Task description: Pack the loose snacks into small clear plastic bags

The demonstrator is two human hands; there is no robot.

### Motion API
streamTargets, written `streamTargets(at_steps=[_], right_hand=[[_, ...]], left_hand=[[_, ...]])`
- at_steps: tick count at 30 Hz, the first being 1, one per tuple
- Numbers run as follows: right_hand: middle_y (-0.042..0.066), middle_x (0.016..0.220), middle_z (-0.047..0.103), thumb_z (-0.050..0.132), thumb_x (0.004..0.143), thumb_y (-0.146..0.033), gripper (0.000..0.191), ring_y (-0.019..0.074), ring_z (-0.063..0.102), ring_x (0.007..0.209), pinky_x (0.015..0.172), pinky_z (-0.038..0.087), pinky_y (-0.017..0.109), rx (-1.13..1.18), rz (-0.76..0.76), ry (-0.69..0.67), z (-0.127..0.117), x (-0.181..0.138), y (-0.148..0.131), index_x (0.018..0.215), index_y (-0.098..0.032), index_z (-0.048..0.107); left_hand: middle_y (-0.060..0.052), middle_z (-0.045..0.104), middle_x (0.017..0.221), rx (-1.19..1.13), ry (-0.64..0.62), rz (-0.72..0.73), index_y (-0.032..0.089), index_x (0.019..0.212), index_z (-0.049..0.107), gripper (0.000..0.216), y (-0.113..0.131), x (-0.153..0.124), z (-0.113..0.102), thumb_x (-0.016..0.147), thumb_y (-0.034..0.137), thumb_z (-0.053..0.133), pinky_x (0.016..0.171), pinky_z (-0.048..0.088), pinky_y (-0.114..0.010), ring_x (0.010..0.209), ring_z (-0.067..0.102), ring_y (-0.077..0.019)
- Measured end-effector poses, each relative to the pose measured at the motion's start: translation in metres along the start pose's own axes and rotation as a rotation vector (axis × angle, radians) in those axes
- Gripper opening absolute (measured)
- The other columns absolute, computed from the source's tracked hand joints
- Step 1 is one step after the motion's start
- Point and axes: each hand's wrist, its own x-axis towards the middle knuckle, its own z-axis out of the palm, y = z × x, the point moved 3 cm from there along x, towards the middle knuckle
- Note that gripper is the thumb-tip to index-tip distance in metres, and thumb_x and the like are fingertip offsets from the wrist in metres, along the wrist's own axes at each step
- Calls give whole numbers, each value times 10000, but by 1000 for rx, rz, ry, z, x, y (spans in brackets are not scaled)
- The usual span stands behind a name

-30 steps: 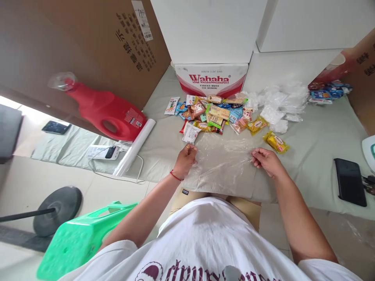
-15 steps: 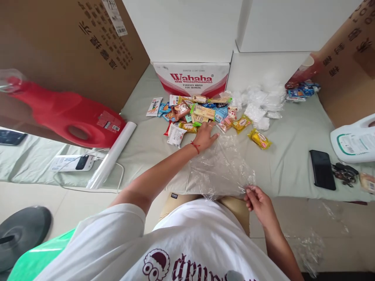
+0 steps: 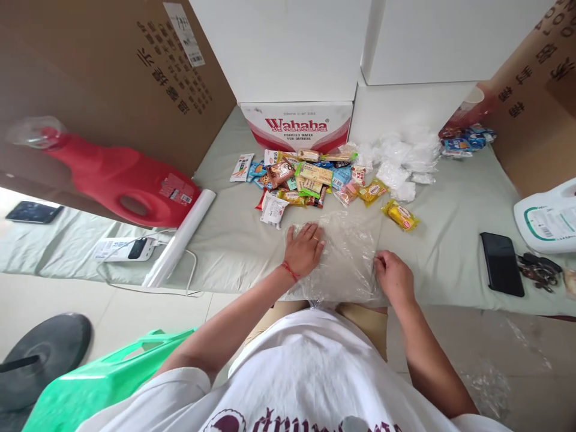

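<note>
Straight in front of me on the desk (image 3: 443, 258) lies a clear plastic film (image 3: 348, 258), spread nearly flat, its near edge at six o'clock reaching my lap. My left grip (image 3: 305, 252) rests palm down at its nine o'clock side, fingers spread and pinching nothing. My right grip (image 3: 396, 279) looks closed, thumb against fingers, on the edge at three o'clock.

I expect this film to be almost weightless, limp, slippery and prone to cling and crease; it could tear if jerked. A corner or edge seems the best hold, with a flat palm opposite.

The desk wears a wrinkled pale green cloth. Reckoned from the film, a heap of wrapped snacks (image 3: 310, 174) sits at eleven, crumpled white plastic (image 3: 405, 159) at one, a lone yellow packet (image 3: 400, 215) at two and a black phone (image 3: 501, 264) at three. A white roll (image 3: 184, 234) lies at nine, a red jug (image 3: 130, 180) at ten. Below, at eight, a green plastic stool (image 3: 112, 378) stands over pale floor tiles (image 3: 148, 312).
</note>
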Motion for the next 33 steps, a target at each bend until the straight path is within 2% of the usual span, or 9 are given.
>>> streamTargets(at_steps=[5, 8, 11, 14, 16, 21, 27, 30, 33], right_hand=[[60, 881, 736, 521, 938, -460, 251, 237, 669, 785, 743, 502, 355, 252, 119, -62, -3, -25, 29, 922, -258, 669], [106, 975, 730, 504, 955, -474, 305, 260, 669, 823, 765, 508, 389, 161, 159, 86, -18, -38, 34, 992, -235, 690], [140, 1034, 722, 437, 1006, -421, 351, 291, 660, 921, 832, 515, 432, 43, 3, 218, -27, -29, 10, 1077, -216, 713], [139, 1246, 706, 411, 1042, -384, 393, 306, 611, 1185, 1024, 488, 468, 19, -342, 73, -14, 0, -29, 1276, -230, 687], [125, 1464, 607, 416, 1048, -390, 452, 315, 504, 1382, 1160, 403, 507, -43, -497, -46, 3, 22, -47, 1418, -222, 615], [131, 1624, 450, 340, 1072, -400, 547, 342, 369, 1516, 1242, 272, 587, -223, -459, -73, 34, 65, -34, 1538, -163, 499], [176, 1560, 515, 382, 1052, -434, 553, 339, 454, 1437, 1194, 350, 551, -233, -414, 32, 23, 73, -12, 1481, -130, 552], [167, 1303, 694, 396, 1043, -419, 464, 328, 572, 1236, 1101, 437, 497, -198, -387, 53, 9, 90, -22, 1268, -150, 700], [156, 1146, 729, 405, 1034, -380, 416, 328, 562, 1156, 1066, 437, 469, -204, -399, 117, -2, 130, -48, 1192, -165, 724]], left_hand=[[-107, 343, 1690, 83, -67, 89, 270, 1607, 387, 555, -25, 1, 8, 1080, 415, 287, 1270, 63, -642, 1556, 345, -287], [-116, 325, 1696, 89, -68, 165, 280, 1610, 383, 562, -26, 8, 11, 1077, 441, 308, 1272, 55, -641, 1561, 338, -295], [-111, 322, 1697, 78, -88, 244, 295, 1606, 384, 562, -22, 18, 13, 1072, 466, 343, 1267, 34, -655, 1564, 333, -297], [-105, 311, 1702, 73, -90, 282, 292, 1610, 370, 563, -22, 24, 12, 1076, 465, 336, 1267, 26, -661, 1570, 323, -288], [-111, 311, 1700, 78, -67, 268, 279, 1615, 362, 565, -27, 21, 10, 1081, 457, 313, 1266, 12, -663, 1573, 315, -286], [-138, 337, 1683, 95, -16, 117, 222, 1633, 328, 613, -56, 3, 0, 1067, 459, 339, 1279, 6, -640, 1559, 345, -297], [-157, 261, 1704, 96, -34, 9, 194, 1648, 287, 730, -71, -6, -7, 1029, 567, 389, 1264, -17, -669, 1573, 304, -335], [-158, 248, 1709, 91, -49, 14, 180, 1649, 278, 758, -70, -5, -8, 1024, 597, 376, 1258, -14, -684, 1575, 297, -341], [-155, 272, 1704, 96, -45, 20, 188, 1649, 284, 757, -69, -5, -8, 1027, 613, 348, 1262, 10, -679, 1574, 298, -343]])
